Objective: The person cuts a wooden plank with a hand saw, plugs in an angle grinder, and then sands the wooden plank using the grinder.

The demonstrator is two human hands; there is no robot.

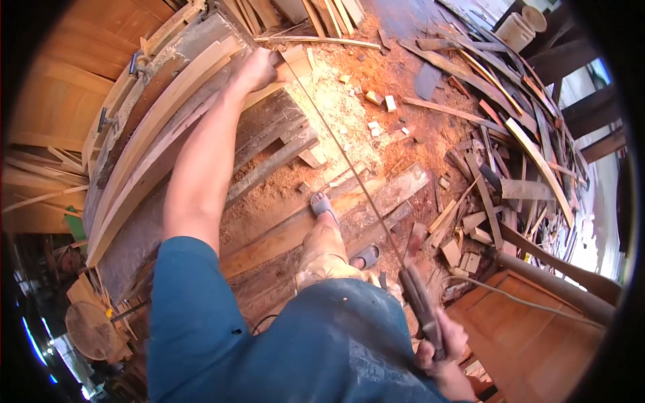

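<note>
My right hand (447, 339) is at the lower right, fingers wrapped round the dark wooden handle (422, 305) of a saw. Its long thin blade (349, 168), seen nearly edge-on, runs diagonally up to the far end of the workbench. Beside the blade's far end my left hand (257, 70) is closed, arm stretched out. It is against a pale piece of wood (295, 64); a small dark part shows at its fingers, and I cannot make out what it grips. Long curved wooden boards (158, 117) lie along the bench to the left of my arm.
Sawdust and small offcuts (373, 98) cover the floor ahead. Loose strips and scraps (497, 181) are heaped at the right. Planks (396, 191) lie around my sandalled feet (322, 203). A wooden panel (531, 329) and a cable (517, 302) are at lower right.
</note>
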